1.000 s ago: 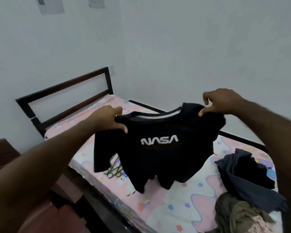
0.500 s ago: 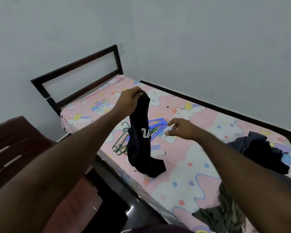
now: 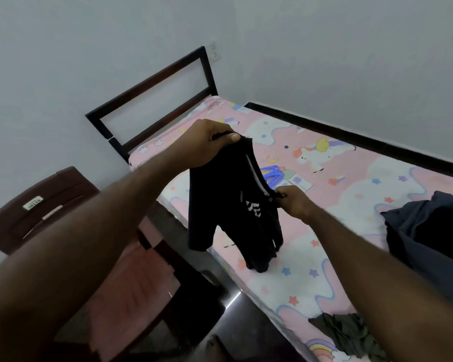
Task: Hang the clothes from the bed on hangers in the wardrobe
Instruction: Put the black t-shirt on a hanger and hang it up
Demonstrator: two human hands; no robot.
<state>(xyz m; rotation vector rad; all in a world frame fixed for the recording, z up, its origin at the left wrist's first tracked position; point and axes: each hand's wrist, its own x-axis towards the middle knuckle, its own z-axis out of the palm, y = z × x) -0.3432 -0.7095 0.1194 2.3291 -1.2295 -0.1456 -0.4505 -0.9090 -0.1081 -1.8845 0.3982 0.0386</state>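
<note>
A black T-shirt point(image 3: 228, 218) with white lettering hangs bunched over the bed's near edge. My left hand point(image 3: 207, 145) grips its top at the shoulder. My right hand point(image 3: 293, 202) pinches the collar edge lower down, on the shirt's right side. Blue hangers point(image 3: 273, 176) lie on the pink sheet just behind the shirt, partly hidden by it. A dark navy pile of clothes point(image 3: 426, 236) sits on the bed at the right. An olive garment point(image 3: 348, 335) lies at the bed's near right corner. The wardrobe is out of view.
The bed point(image 3: 332, 194) has a pink unicorn sheet and a dark wooden headboard point(image 3: 152, 100) against the grey wall. A brown chair point(image 3: 37, 207) stands at the left. Dark glossy floor point(image 3: 220, 309) runs between chair and bed.
My right hand, empty and open above the hangers half a second ago, has come back and taken the shirt's collar. One second ago both hands held the shirt spread wide.
</note>
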